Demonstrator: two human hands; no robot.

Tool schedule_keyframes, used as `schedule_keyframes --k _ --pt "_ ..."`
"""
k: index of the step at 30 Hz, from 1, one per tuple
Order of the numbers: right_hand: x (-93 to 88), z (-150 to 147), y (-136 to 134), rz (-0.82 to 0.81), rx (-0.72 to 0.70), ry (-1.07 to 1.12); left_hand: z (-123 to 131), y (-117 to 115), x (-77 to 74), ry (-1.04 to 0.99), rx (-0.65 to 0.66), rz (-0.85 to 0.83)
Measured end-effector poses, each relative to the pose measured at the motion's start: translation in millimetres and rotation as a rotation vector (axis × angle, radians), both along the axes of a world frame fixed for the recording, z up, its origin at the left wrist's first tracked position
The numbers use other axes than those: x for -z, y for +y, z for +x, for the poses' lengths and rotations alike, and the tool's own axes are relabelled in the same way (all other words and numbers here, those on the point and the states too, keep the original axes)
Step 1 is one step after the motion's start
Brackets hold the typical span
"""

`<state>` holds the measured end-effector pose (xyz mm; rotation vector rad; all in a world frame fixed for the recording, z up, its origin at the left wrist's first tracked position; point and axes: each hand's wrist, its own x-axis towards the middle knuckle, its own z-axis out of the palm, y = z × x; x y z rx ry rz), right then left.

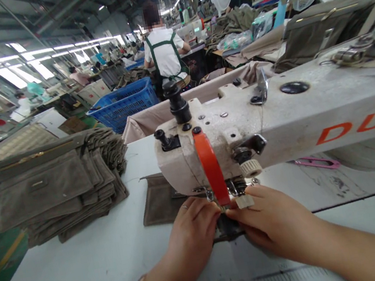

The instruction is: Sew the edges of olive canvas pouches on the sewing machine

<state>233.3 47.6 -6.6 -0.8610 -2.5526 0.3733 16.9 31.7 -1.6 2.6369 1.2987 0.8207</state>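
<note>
My left hand, with a ring and a bracelet, is closed in a pinch beside the needle area of a white sewing machine. Close against it from the other side, my right hand pinches too, a whitish tab at its fingers. The fingertips nearly meet below the orange-red guard; what they hold is too small and covered to make out. An olive-brown fabric piece lies flat on the white table, running behind my left hand toward the machine head. A dark part shows between my hands.
A stack of olive-brown fabric pieces with zippers stands at the left. Pink-handled thread snips lie under the machine arm. Beyond are a blue basket, more fabric pieces, and a person in a white shirt, seen from behind.
</note>
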Motion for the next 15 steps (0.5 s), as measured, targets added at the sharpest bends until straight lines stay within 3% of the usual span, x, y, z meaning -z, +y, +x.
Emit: schedule_keyframes --k 15 --pt "-1.4 -2.5 -4.7 -0.01 -0.01 0.0 -3.9 3.8 1.0 -0.057 0.024 -0.114"
